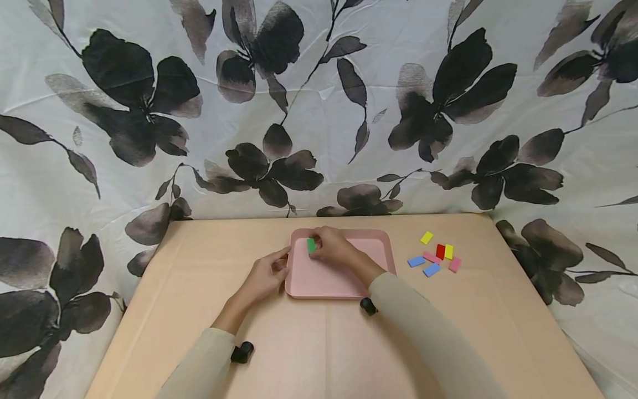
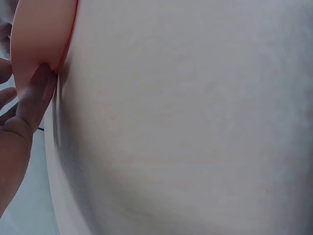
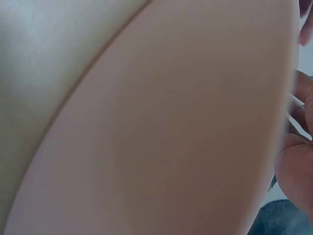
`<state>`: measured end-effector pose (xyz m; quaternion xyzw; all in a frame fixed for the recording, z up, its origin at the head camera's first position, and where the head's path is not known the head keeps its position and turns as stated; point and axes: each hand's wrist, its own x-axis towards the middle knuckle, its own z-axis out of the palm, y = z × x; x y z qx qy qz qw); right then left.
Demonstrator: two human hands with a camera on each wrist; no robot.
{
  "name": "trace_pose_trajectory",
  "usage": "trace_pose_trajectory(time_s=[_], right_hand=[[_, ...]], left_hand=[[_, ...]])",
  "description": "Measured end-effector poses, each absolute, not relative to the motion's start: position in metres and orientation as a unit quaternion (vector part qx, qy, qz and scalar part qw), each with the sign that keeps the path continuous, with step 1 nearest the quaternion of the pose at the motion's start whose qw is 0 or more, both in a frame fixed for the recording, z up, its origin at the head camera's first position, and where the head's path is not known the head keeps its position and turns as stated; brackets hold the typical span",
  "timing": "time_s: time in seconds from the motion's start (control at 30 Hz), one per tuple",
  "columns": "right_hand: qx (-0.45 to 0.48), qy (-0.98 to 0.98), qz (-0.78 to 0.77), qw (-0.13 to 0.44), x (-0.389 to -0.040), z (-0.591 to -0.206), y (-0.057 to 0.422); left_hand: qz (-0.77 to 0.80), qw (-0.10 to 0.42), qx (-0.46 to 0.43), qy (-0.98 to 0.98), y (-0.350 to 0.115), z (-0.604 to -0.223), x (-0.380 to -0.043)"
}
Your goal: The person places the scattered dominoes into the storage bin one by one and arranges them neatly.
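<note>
In the head view a pink tray (image 1: 334, 285) lies near the far side of the table. My right hand (image 1: 331, 246) reaches over it and pinches a small green rectangular block (image 1: 311, 245) between thumb and fingertips, above the tray's left part. My left hand (image 1: 266, 274) rests at the tray's left edge, fingers and thumb against the outside of the rim. The left wrist view shows the left thumb (image 2: 39, 93) against the tray's wall (image 2: 44, 34). The tray wall (image 3: 195, 117) fills much of the right wrist view; the green block is hidden there.
Several small blocks in yellow, red, blue and pink lie loose to the right of the tray, among them a red block (image 1: 440, 251) and a blue block (image 1: 431, 270). The tan tabletop (image 1: 299, 349) ends at a floral cloth (image 1: 349, 111) behind.
</note>
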<state>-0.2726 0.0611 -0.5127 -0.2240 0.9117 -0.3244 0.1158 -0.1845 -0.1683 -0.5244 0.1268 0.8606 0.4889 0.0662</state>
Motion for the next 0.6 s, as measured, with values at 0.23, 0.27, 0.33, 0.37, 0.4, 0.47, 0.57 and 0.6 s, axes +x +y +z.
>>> trace_pose_trajectory(time_s=[0.23, 0.27, 0.33, 0.37, 0.4, 0.47, 0.57, 0.6], right_hand=[[-0.204, 0.903, -0.357, 0.127, -0.269, -0.52, 0.051], [-0.202, 0.904, -0.357, 0.124, -0.269, -0.521, 0.05], [-0.201, 0.906, -0.354, 0.114, -0.268, -0.523, 0.048], [-0.203, 0.906, -0.354, 0.109, -0.268, -0.523, 0.047], [-0.204, 0.907, -0.354, 0.105, -0.268, -0.524, 0.046], [-0.208, 0.907, -0.354, 0.097, -0.267, -0.526, 0.044], [-0.206, 0.908, -0.354, 0.09, -0.267, -0.528, 0.041], [-0.204, 0.908, -0.355, 0.089, -0.267, -0.528, 0.04]], left_hand=[[0.486, 0.064, 0.128, 0.862, -0.168, -0.525, -0.185], [0.484, 0.064, 0.13, 0.863, -0.168, -0.525, -0.185], [0.481, 0.064, 0.128, 0.865, -0.168, -0.526, -0.185], [0.479, 0.064, 0.128, 0.866, -0.168, -0.526, -0.185], [0.478, 0.064, 0.128, 0.867, -0.168, -0.526, -0.185], [0.476, 0.062, 0.129, 0.868, -0.168, -0.527, -0.186], [0.477, 0.059, 0.134, 0.867, -0.169, -0.527, -0.186], [0.479, 0.058, 0.135, 0.865, -0.169, -0.527, -0.186]])
